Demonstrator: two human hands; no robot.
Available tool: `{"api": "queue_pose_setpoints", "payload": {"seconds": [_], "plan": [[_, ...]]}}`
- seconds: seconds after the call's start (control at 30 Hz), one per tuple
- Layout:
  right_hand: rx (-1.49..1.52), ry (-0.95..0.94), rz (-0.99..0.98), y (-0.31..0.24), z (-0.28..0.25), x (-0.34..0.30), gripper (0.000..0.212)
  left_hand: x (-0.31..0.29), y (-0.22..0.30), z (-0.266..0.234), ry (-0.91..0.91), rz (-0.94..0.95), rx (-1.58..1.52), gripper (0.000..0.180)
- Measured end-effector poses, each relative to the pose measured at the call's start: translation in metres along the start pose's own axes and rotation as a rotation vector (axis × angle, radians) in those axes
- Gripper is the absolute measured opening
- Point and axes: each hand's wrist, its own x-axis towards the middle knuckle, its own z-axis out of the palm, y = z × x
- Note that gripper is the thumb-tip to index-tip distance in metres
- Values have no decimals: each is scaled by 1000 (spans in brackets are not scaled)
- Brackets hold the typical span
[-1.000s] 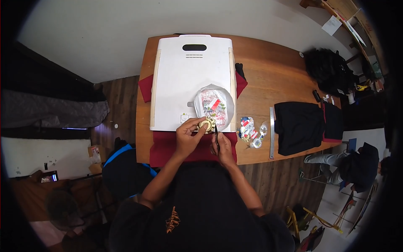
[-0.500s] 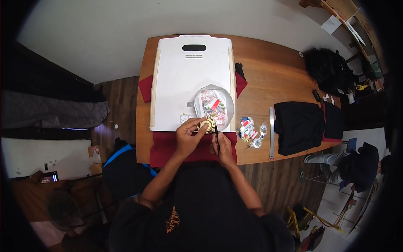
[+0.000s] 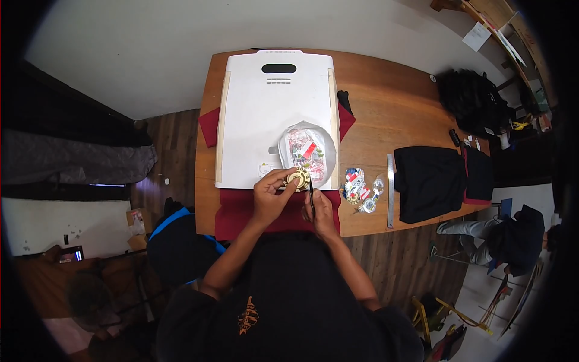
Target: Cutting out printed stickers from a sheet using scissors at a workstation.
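Observation:
My left hand (image 3: 271, 194) pinches a round gold-and-black patch (image 3: 302, 177) with lettering around its edge, thumb on top. My right hand (image 3: 322, 215) is closed on a slim dark tool (image 3: 312, 201) that looks like scissors, its tip against the patch's right edge. Just beyond both hands is a round white container (image 3: 330, 158) with pale, crumpled-looking sides, holding red, white and green printed scraps. It rests on the near right part of a large white panel (image 3: 253, 120). Whether the tool's blades are apart is too small to tell.
Colourful cut-out patches (image 3: 354, 186) lie on the wooden table (image 3: 380, 108) to the right, beside a metal ruler (image 3: 390, 190) and folded black garments (image 3: 428, 184). Dark red cloth (image 3: 241, 211) shows under the panel. A black backpack (image 3: 473, 99) sits far right; another person (image 3: 512, 238) is beyond.
The patch has turned slightly in my left fingers. Both hands stay in nearly the same place.

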Motion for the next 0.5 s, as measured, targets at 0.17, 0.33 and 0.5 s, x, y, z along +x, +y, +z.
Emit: {"api": "queue_pose_setpoints", "payload": {"seconds": [0.17,0.33,0.5], "plan": [[14,3,12,1,-2,0,39,0,-3,-2,-1,-11,-3,27],[-15,-13,-3,-2,0,-1,39,-1,-5,-4,-23,5,5,27],[-20,-14,-2,-7,4,-1,39,-1,-3,-3,-23,5,-3,26]]}}
